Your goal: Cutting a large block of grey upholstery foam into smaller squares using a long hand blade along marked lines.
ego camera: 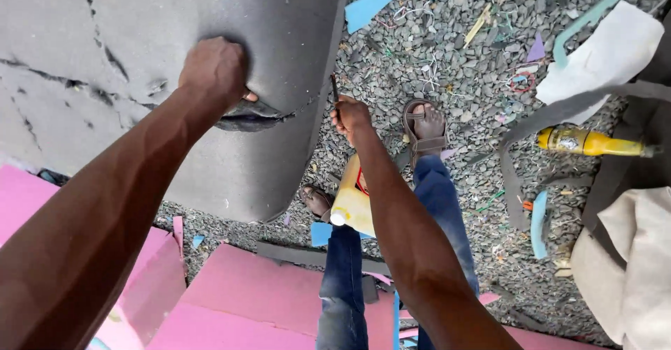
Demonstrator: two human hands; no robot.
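At the near left lie pink foam sheets (244, 301). Above them a big grey foam slab (175, 21) fills the far left; the left hand (215, 74) is closed on its torn edge. Just right, the right hand (349, 118) grips a thin dark blade (334, 88) beside the slab's edge. A yellow jug (351, 200) stands between the feet on the gravel (454, 63). A yellow bottle (594, 142) lies at right.
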